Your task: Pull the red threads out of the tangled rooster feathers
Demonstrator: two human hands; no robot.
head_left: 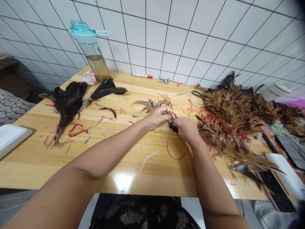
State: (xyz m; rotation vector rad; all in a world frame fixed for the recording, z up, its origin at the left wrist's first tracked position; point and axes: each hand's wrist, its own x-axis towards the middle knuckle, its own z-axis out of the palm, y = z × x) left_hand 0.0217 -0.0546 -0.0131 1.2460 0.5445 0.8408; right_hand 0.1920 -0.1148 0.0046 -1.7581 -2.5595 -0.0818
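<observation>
My left hand (157, 116) and my right hand (186, 128) meet over the middle of the wooden table (71, 159). Both pinch a small bundle of dark feathers (172, 124) between fingertips. A red string (175, 149) hangs from the bundle and loops on the table below my right hand. A large heap of brown feathers (238, 117) lies just right of my right hand, tangled with red strings. A pile of black feathers (71, 98) lies at the far left.
A water bottle (91, 51) with a teal lid stands at the back left by the tiled wall. A red-capped marker (142, 75) lies at the back edge. Scissors (196, 93) sit near the brown heap. A white tray (10, 136) is at left.
</observation>
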